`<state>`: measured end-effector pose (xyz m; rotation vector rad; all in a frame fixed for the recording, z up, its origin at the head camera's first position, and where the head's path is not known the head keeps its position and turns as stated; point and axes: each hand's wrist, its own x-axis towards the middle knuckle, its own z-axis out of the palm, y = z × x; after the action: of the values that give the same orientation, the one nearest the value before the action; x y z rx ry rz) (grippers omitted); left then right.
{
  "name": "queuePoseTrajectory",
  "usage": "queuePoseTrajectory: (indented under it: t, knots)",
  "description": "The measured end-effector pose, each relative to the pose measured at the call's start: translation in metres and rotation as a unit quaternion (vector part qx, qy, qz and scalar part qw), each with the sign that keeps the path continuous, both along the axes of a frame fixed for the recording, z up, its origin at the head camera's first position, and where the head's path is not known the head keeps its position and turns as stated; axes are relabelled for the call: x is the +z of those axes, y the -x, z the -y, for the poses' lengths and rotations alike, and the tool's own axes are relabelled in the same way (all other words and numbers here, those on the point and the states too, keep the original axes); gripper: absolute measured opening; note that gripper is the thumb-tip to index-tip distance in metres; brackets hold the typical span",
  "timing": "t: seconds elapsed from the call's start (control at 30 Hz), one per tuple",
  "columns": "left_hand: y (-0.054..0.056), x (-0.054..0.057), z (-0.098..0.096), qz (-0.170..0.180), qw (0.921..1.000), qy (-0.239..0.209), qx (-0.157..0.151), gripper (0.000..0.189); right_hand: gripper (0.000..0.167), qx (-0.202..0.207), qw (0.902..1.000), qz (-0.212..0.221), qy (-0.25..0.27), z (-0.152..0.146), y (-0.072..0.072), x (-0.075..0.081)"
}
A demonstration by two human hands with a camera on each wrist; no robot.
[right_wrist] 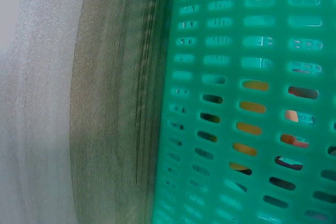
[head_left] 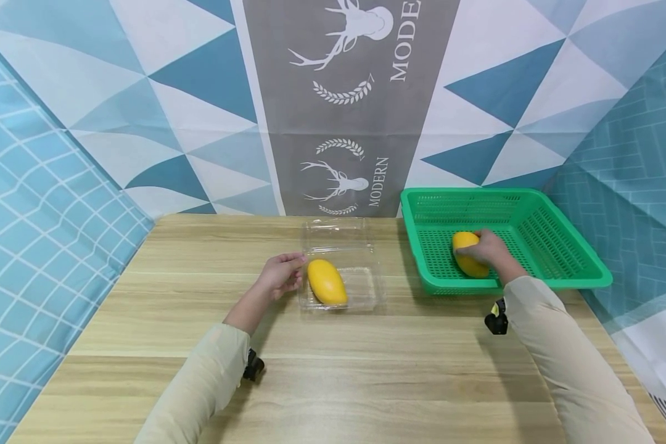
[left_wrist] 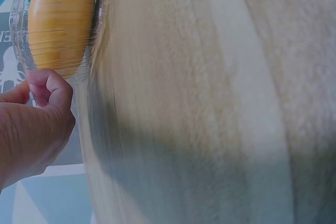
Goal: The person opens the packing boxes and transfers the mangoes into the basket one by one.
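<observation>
A clear plastic clamshell box (head_left: pixel 361 290) lies with its lid (head_left: pixel 335 233) folded back, and one yellow mango (head_left: pixel 326 282) sits in its left half. My left hand (head_left: pixel 282 274) pinches the box's left edge between thumb and curled forefinger. Through the ribbed clear wall in the left wrist view, that mango (left_wrist: pixel 60 22) shows just beyond the left fingers. Inside the green basket, my right hand (head_left: pixel 489 250) grips a second mango (head_left: pixel 470 254), thumb and fingers around its upper right side. In the right wrist view the basket wall (right_wrist: pixel 247 103) mostly hides this mango.
The slotted green plastic basket (head_left: pixel 566 283) stands at the right rear of the wooden table (head_left: pixel 366 376). Behind it rises a patterned cloth (head_left: pixel 477 111), and blue cloths hang on both sides. Wrist cameras sit under both sleeves.
</observation>
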<state>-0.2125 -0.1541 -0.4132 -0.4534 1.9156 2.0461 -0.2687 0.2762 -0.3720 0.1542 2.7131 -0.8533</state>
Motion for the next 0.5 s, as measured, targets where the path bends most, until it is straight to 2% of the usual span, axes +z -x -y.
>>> queuePoseTrajectory:
  t: [0.5]
  knots:
    - [0.0001, -0.0001, -0.001, -0.001, 1.0, -0.006, 0.005, 0.037, 0.085, 0.002, 0.9999, 0.017, -0.002, -0.0015, 0.0004, 0.0004]
